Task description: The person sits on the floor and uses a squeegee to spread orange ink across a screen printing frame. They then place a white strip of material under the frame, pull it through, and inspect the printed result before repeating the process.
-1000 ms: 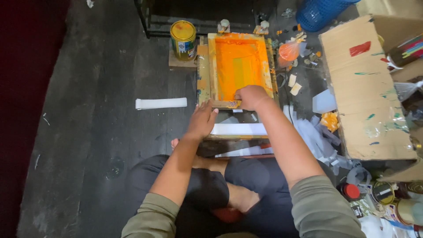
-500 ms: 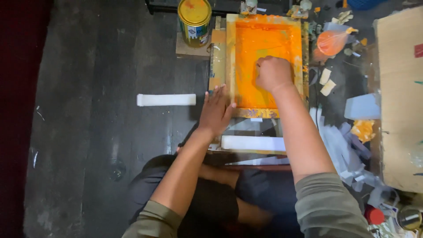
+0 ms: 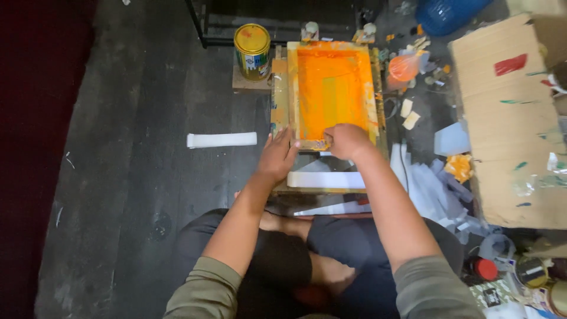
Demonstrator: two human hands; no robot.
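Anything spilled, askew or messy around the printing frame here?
Yes. Orange ink smears the wooden screen frame edges, and white scraps lie strewn to its right. Right hand grips a tool at the frame's near edge; left hand presses its corner.

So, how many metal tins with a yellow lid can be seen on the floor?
1. The yellow-lidded tin stands upright on a small board, just left of the printing frame with orange ink. Round containers at the lower right edge may also be tins; their lids are unclear.
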